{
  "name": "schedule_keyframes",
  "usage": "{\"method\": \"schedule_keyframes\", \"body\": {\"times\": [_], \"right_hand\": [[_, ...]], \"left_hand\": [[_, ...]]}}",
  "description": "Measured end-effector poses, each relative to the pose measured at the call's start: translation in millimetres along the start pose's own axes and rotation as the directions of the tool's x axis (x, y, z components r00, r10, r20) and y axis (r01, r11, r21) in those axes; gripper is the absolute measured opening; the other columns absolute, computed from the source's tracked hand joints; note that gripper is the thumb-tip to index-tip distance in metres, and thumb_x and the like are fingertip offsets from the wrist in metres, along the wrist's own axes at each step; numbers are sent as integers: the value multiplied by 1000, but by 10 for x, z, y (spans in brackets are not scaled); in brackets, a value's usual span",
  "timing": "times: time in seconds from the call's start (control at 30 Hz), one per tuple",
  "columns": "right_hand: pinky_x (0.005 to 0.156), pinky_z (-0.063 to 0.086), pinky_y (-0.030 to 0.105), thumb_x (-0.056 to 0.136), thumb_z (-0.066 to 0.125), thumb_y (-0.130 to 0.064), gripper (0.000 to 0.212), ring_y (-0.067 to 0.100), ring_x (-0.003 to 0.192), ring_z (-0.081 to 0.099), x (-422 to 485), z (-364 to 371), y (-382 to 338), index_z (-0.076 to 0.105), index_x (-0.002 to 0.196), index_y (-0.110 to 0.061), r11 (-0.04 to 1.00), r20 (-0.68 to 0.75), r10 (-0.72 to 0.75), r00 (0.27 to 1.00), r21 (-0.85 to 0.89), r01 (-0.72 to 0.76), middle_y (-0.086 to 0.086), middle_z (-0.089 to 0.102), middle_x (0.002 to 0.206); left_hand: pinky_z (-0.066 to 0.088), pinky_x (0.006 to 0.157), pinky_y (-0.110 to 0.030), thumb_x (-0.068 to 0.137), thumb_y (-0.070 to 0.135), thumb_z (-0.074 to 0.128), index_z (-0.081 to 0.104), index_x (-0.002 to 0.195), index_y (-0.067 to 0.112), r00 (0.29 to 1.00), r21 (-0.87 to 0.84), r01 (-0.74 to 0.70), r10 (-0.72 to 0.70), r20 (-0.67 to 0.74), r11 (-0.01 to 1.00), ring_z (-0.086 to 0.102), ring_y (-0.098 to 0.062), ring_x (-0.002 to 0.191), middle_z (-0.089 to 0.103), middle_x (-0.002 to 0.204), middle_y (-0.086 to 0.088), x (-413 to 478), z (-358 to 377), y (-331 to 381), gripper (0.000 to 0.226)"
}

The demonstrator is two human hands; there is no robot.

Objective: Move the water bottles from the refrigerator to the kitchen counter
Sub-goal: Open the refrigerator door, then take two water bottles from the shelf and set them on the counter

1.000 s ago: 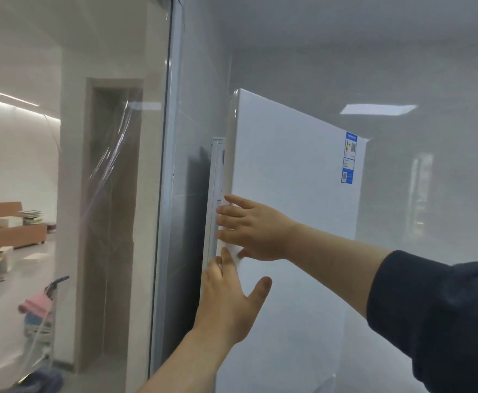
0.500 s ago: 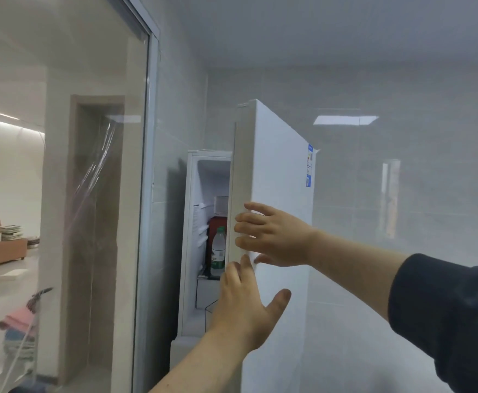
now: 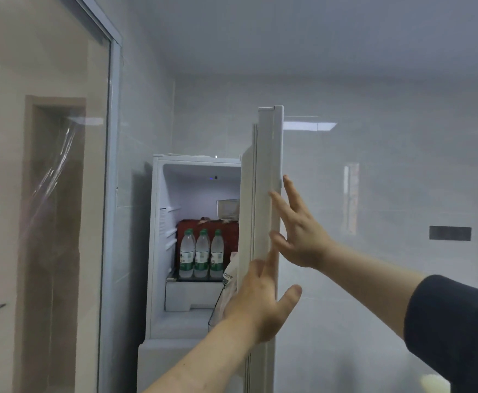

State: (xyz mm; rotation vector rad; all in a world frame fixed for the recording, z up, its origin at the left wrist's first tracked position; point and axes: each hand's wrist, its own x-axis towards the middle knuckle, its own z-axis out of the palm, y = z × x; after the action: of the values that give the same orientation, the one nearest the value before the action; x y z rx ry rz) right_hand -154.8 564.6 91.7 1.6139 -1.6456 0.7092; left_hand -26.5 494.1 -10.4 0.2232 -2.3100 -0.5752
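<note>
The white refrigerator (image 3: pixel 158 251) stands open in the corner. Its door (image 3: pixel 263 194) is swung wide and seen edge-on. On a shelf inside stand several clear water bottles (image 3: pixel 201 254) with green caps and green labels, in front of a red box (image 3: pixel 229 231). My left hand (image 3: pixel 260 302) lies on the door's edge low down, fingers on the near side and thumb out to the right. My right hand (image 3: pixel 297 231) is spread flat against the door's outer face, fingers apart. Neither hand touches a bottle.
A glass partition with a metal frame (image 3: pixel 110 194) runs along the left, close to the refrigerator. Grey tiled walls close the corner. A white drawer (image 3: pixel 192 296) sits under the bottle shelf. A white package (image 3: pixel 230 276) rests in the door's rack.
The door has swung further open, from part-open to edge-on, revealing the bottles. Both hands followed the door to the right; my right hand's fingers have spread.
</note>
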Motion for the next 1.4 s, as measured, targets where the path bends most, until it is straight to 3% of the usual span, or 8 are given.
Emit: {"method": "schedule_keyframes", "body": {"times": [0.17, 0.6, 0.83, 0.93, 1.03, 1.13, 1.3, 1.4], "right_hand": [[110, -3, 10, 87, 46, -34, 82, -1, 144, -23, -205, -227, 136, 13, 157, -9, 993, -45, 114, 992, -11, -115, 4, -14, 166], [109, -6, 6, 87, 51, -30, 79, 12, 149, -3, -532, -523, 539, 20, 153, 1, 950, -147, 287, 947, -81, -301, 16, 3, 165], [121, 9, 39, 87, 48, -33, 78, 27, 152, 2, -505, -515, 450, 22, 153, 1, 898, -277, 419, 864, -12, -439, 22, 5, 164], [121, 10, 33, 85, 47, -31, 73, 28, 150, 12, -401, -413, 146, 32, 149, 0, 914, -476, 384, 791, 77, -398, 22, 16, 162], [116, 19, 20, 83, 47, -25, 57, 21, 144, 31, -354, -54, -246, 51, 134, 0, 974, -541, 228, 810, 144, -177, 19, 37, 152], [111, 31, 24, 81, 50, -24, 47, 7, 138, 39, -304, 564, -449, 57, 125, -11, 943, -466, 240, 852, 322, -89, 9, 48, 144], [113, 35, 42, 83, 51, -44, 48, 2, 139, 33, 132, 1698, -422, 38, 129, -48, 791, -160, 492, 856, 494, -362, -39, 23, 140], [113, 36, 42, 83, 50, -49, 50, 4, 135, 36, 510, 2202, -281, 38, 131, -48, 742, -83, 544, 835, 514, -432, -35, 34, 137]], "left_hand": [[33, 79, -34, 83, 70, 34, -10, 152, 52, 989, -17, -64, 65, 132, 998, 48, -23, 107, 36, 128, 3, 167, 185, 224, 84], [42, 102, -49, 84, 69, 39, 7, 154, 46, 939, -150, -83, 127, 319, 985, 47, -37, 126, 39, 145, -12, 519, 612, 615, 80], [38, 100, -32, 87, 56, 49, 26, 152, 38, 907, -299, -120, 226, 354, 947, 48, -28, 133, 44, 153, -9, 567, 519, 539, 72], [43, 104, -34, 87, 51, 57, 53, 141, 27, 910, -262, -76, 174, 375, 962, 55, -18, 123, 55, 138, -2, 579, 342, 377, 59], [49, 99, -37, 94, 42, 58, 67, 121, 29, 935, -314, -71, 173, 309, 947, 61, -11, 111, 63, 121, 4, 533, -19, -57, 31], [46, 95, -18, 93, 47, 55, 65, 124, 37, 992, -281, -47, 77, 97, 959, 57, 3, 114, 61, 119, 21, 488, -471, -745, 35], [40, 103, -28, 90, 50, 56, 40, 141, 47, 976, -314, 81, -139, -170, 946, 45, -5, 131, 43, 139, 25, 717, -963, -2004, 54], [37, 114, -42, 83, 59, 53, 33, 152, 37, 961, -278, 96, -162, -224, 956, 38, -10, 141, 38, 149, 20, 984, -1129, -2554, 74]]}}
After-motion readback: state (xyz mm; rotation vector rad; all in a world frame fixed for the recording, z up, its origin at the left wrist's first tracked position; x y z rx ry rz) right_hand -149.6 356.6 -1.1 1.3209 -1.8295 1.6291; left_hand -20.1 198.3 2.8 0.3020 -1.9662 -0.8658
